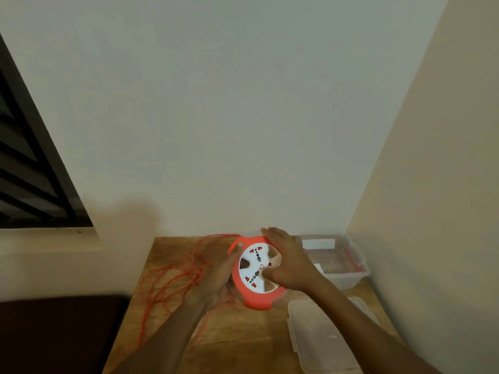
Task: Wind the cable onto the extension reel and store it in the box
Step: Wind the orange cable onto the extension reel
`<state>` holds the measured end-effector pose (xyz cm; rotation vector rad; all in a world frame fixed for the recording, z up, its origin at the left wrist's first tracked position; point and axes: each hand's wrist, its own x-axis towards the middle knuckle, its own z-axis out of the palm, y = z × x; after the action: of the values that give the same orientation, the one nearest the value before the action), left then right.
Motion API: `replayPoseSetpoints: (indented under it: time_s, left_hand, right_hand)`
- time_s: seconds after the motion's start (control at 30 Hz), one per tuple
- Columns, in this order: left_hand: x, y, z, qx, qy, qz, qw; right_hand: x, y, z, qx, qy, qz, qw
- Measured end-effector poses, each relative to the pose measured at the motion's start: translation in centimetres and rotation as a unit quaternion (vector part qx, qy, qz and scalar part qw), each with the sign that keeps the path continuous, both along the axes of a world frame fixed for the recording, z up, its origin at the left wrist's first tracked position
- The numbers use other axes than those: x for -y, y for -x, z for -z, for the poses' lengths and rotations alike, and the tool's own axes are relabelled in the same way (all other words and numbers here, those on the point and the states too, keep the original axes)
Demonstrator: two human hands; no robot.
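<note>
gripping round orange reel (253, 298) | both hands | loose cable (172, 276) | wooden table (243, 341)

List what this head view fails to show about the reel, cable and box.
- Reel: how much cable is wound; right hand and left hand cover its rim.
- Cable: its plug end; loops blurred, trailing off the table.
- Box: contents; clear walls, dim light.
- Lid: lower part cut off by the frame edge.

Right hand (290, 261) covers the right side of the reel (256, 273) face. Left hand (220, 276) is motion-blurred; its fingers' hold cannot be confirmed. Lid (324, 336) and counter (243, 341) are cut off at the bottom edge. Socket markings are too small to read.
</note>
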<state>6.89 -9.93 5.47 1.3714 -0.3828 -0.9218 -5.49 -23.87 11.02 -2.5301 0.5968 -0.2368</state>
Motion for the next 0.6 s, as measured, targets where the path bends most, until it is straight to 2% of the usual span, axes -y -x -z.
replayPoseSetpoints:
  time_s: [0.17,0.3,0.43,0.6]
  left_hand:
    - [3.7,-0.6,-3.4,-0.041,0.088,-0.037,0.995]
    - [5.7,-1.1,-5.8,-0.018,0.097,-0.021,0.995]
    - [7.3,-1.4,-8.0,0.013,0.114,-0.077,0.990]
    - [8.1,-2.1,-10.2,0.072,0.115,-0.108,0.985]
  right_hand:
    - [2.7,0.3,-5.2,0.014,0.053,-0.065,0.996]
    - [4.7,0.2,-6.9,0.046,0.106,-0.090,0.989]
    - [6.0,0.0,-7.8,0.074,0.210,-0.129,0.966]
    - [6.0,-0.9,-7.6,0.130,0.314,-0.127,0.932]
